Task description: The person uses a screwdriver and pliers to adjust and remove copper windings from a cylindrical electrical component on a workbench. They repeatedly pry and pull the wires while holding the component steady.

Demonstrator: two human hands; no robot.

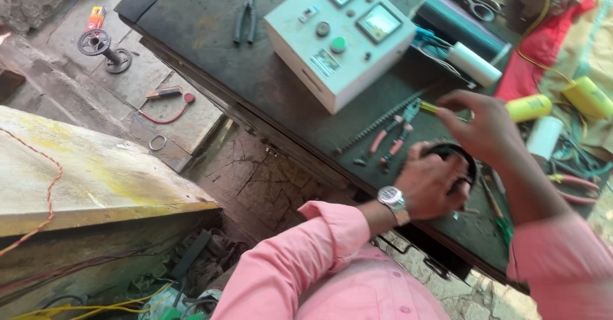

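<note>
The person's left hand (a silver wristwatch sits on that wrist) grips a dark, round ring-shaped part at the near edge of the dark tabletop, its fingers curled around the part's rim. The right hand hovers just above the same part, its fingers pinched on the end of a thin yellow-handled tool, probably a screwdriver, though motion blur makes it hard to tell. Just left of the hands lie red-handled pliers beside a long dark threaded rod. Farther back stands a cream control box with two dial meters, and blue-handled pliers rest beyond it. Yellow cylindrical capacitors lie to the right among loose wires.
</note>
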